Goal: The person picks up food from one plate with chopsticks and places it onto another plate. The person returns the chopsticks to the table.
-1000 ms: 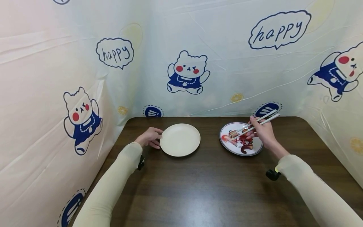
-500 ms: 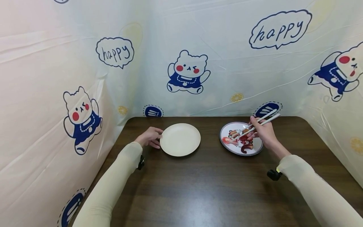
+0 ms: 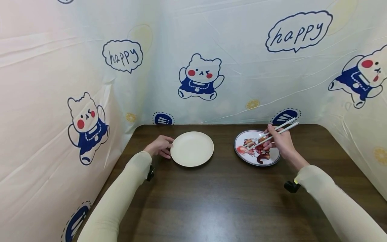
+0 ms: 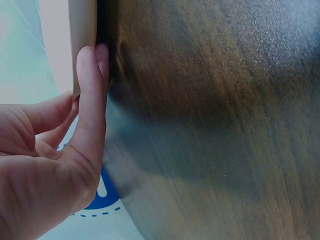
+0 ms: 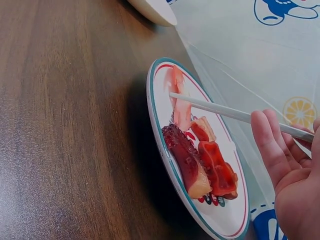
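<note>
On the left of the table, my left hand point(image 3: 161, 147) pinches the rim of a plain cream plate point(image 3: 192, 149); the left wrist view has the thumb and fingers point(image 4: 90, 90) at the plate's edge. My right hand point(image 3: 280, 140) grips a pair of white chopsticks point(image 3: 285, 127) over a rimmed white plate point(image 3: 240, 158). Their tips are at a pink-orange, shrimp-like piece point(image 5: 181, 102); I cannot tell whether they pinch it. Beside it lie a dark red, bumpy piece with a pale end point(image 5: 186, 157) and glazed reddish-brown pieces point(image 5: 217, 167).
Both plates stand near the far edge of the dark wooden table point(image 3: 205, 198), with a gap between them. A printed cloth point(image 3: 242, 77) hangs round the back and sides, close to the table's edges.
The chopstick tips have shifted slightly to the right over the food. My left hand and the cream plate have stayed in place.
</note>
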Demonstrator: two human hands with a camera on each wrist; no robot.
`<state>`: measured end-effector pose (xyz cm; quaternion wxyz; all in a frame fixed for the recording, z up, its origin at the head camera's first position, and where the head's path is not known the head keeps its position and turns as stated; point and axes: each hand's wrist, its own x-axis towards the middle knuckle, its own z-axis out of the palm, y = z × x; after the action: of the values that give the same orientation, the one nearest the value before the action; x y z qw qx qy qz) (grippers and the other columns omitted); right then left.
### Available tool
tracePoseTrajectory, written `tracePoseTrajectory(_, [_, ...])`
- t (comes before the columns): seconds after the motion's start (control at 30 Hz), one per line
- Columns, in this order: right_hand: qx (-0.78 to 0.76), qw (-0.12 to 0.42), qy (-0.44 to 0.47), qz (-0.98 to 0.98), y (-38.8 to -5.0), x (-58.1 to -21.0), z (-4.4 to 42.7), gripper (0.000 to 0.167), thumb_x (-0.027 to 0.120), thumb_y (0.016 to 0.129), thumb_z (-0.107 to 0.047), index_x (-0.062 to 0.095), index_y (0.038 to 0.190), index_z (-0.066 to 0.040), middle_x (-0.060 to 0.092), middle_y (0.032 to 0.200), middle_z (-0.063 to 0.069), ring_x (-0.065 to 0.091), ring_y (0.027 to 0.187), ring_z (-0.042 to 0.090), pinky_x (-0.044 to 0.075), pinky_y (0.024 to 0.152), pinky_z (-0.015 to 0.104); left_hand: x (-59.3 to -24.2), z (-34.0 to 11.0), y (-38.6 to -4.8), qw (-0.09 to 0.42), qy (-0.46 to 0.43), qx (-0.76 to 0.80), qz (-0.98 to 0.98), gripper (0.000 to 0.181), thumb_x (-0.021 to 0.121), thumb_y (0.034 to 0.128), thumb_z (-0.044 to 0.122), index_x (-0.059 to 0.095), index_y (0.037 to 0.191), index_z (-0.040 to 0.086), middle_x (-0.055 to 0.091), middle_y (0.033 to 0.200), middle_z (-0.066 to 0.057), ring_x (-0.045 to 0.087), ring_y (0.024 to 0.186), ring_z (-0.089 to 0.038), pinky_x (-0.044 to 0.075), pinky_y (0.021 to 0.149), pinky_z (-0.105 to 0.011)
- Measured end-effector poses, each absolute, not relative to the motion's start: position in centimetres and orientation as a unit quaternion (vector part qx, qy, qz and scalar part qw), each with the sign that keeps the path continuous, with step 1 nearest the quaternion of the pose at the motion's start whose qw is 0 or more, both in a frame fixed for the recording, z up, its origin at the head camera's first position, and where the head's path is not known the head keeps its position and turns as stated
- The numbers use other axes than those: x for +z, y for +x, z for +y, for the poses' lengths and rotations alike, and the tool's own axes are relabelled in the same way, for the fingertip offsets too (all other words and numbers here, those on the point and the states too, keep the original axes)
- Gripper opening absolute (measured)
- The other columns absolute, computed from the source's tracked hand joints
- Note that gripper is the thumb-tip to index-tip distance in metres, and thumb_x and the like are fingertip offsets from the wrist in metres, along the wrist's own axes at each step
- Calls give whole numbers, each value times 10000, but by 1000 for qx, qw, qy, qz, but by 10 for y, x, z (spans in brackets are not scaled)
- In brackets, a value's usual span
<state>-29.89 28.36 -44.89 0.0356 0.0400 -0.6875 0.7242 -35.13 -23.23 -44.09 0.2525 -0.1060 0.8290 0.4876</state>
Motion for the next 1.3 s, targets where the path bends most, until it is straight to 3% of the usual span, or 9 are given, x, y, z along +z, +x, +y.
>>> tracePoseTrajectory(0.4, [727, 42, 32, -685, -297, -450, 283, 600, 546, 1100, -396, 479, 1179, 195, 718, 777, 145, 714, 557, 210, 637, 541, 415, -441, -232, -350, 251, -106, 488, 830, 448, 546, 1083, 47, 513, 1529, 27, 598, 1255, -235, 729, 829, -298, 668, 724, -400])
tracePoseTrajectory(0.6, [718, 45, 21, -695, -296, -451, 283, 627, 515, 1104, -430, 468, 1169, 191, 724, 800, 204, 727, 569, 212, 638, 557, 394, -441, -232, -350, 250, -99, 490, 829, 430, 525, 1090, 37, 521, 1519, 20, 601, 1243, -225, 715, 791, -278, 669, 713, -403])
tracePoseTrajectory(1.03, [750, 43, -9, -660, -297, -451, 285, 562, 482, 1128, -347, 439, 1149, 212, 715, 769, 222, 737, 574, 248, 645, 578, 416, -444, -232, -350, 246, -94, 492, 830, 440, 529, 1088, 39, 514, 1528, 23, 605, 1262, -227, 720, 788, -280, 669, 706, -401])
tracePoseTrajectory(1.3, [773, 34, -32, -632, -299, -456, 296, 550, 501, 1113, -399, 466, 1128, 149, 733, 764, 186, 750, 601, 235, 650, 604, 387, -443, -232, -350, 249, -93, 491, 830, 432, 524, 1095, 49, 517, 1526, 27, 600, 1265, -229, 725, 795, -286, 669, 712, -404])
